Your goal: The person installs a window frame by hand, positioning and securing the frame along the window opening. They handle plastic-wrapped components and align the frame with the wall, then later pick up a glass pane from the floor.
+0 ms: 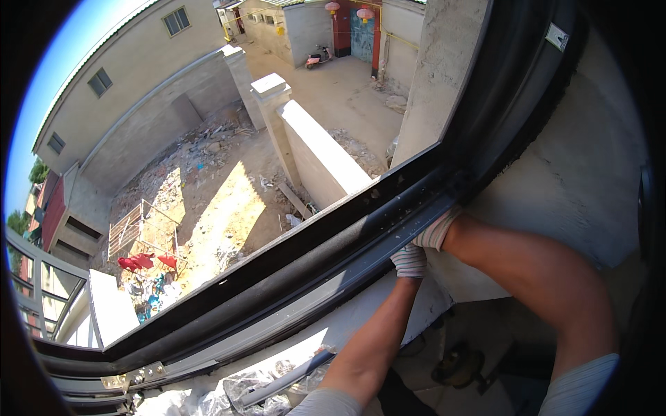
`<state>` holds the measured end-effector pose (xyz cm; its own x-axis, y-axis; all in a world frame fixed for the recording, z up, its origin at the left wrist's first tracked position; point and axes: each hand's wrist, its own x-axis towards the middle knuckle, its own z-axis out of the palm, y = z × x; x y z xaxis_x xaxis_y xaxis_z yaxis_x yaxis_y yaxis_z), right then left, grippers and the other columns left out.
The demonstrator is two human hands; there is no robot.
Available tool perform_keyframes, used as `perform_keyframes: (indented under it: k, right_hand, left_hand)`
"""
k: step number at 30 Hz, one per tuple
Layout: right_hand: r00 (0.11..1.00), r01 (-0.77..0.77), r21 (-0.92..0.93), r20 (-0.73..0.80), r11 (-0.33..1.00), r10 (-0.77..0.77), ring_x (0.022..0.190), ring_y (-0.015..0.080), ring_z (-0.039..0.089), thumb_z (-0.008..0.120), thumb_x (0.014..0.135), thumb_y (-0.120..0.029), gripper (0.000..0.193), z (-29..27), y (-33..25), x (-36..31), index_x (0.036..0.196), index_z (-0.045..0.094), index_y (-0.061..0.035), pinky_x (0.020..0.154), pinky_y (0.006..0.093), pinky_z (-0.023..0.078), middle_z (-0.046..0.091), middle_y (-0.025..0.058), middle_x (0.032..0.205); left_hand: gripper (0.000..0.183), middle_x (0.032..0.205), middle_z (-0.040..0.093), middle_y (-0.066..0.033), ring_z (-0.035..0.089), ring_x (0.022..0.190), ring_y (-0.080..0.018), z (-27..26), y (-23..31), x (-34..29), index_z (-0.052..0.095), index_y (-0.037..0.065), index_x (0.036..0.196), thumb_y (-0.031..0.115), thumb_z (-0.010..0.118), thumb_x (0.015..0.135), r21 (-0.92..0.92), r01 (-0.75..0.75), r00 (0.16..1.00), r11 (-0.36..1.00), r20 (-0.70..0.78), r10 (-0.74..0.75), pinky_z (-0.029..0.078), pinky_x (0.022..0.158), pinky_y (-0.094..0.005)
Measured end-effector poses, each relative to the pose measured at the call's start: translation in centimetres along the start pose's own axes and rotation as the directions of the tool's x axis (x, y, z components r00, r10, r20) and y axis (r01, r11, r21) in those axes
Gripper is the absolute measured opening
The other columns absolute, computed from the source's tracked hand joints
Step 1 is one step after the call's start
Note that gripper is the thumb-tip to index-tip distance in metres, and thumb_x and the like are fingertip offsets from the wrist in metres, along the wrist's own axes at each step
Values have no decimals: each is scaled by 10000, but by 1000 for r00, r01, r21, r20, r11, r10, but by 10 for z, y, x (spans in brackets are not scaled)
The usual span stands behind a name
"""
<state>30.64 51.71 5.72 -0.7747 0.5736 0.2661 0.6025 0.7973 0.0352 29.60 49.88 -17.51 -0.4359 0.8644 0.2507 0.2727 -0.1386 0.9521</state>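
A dark window frame [326,239] curves across the view, its lower rail meeting the upright side near the wall. At that corner my left hand [409,261], in a striped knit glove, is against the inner edge of the rail. Just beyond it and to the right, my right hand [436,231], gloved alike, is bent in close to the same edge. The two hands nearly touch. Most of their fingers are hidden, so whether they grip anything does not show.
Crumpled clear plastic [243,392] and a dark strip [288,380] lie on the sill below. A metal fitting [139,374] sits at the frame's left end. Bare plaster wall [569,180] rises at right. Outside, far below, are a rubble yard and a masonry wall [322,149].
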Motion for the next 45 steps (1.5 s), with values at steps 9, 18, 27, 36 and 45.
perform_keyframes:
  k: [9,18,27,36,45]
  right_hand:
    - [984,-93,-70,147,993,102,1272,311,555,543,949,-421,449,-38,-15,-8,1298,646,-157,1116,453,403,615,108,1380]
    - [982,15,-161,187,987,16,1256,301,570,536,950,-363,408,-31,-14,13,1273,664,-149,1108,454,411,633,103,1355]
    - [981,-2,-189,189,982,38,1240,291,585,529,950,-305,373,-38,-15,4,1247,681,-141,1099,455,419,651,99,1330]
    - [982,20,-207,189,978,19,1224,281,600,522,950,-247,344,-39,-18,10,1222,699,-133,1091,456,427,669,94,1305]
    - [968,217,-359,-42,908,-248,852,295,697,567,849,-220,221,-12,1,0,933,756,-142,809,483,547,751,94,928]
  left_hand:
    - [464,1387,542,-87,507,1282,-236,22,-2,16,470,78,1406,336,490,1021,-701,-115,990,704,-140,22,393,1098,-396]
    - [365,1287,545,-110,529,1170,-260,-36,109,-5,523,52,1307,245,576,1001,-819,10,944,573,-181,-275,395,1078,-406]
    - [512,1249,592,-225,593,1112,-411,-102,152,-13,563,20,1269,158,773,823,95,-332,942,938,86,325,487,953,-459]
    - [314,1082,684,-207,644,1029,-402,-118,141,9,677,54,1133,166,712,841,202,-383,876,901,388,286,524,887,-467]
    - [384,1180,688,-156,627,1139,-359,-95,131,22,689,114,1176,343,666,869,417,-532,791,737,557,255,482,1000,-456]
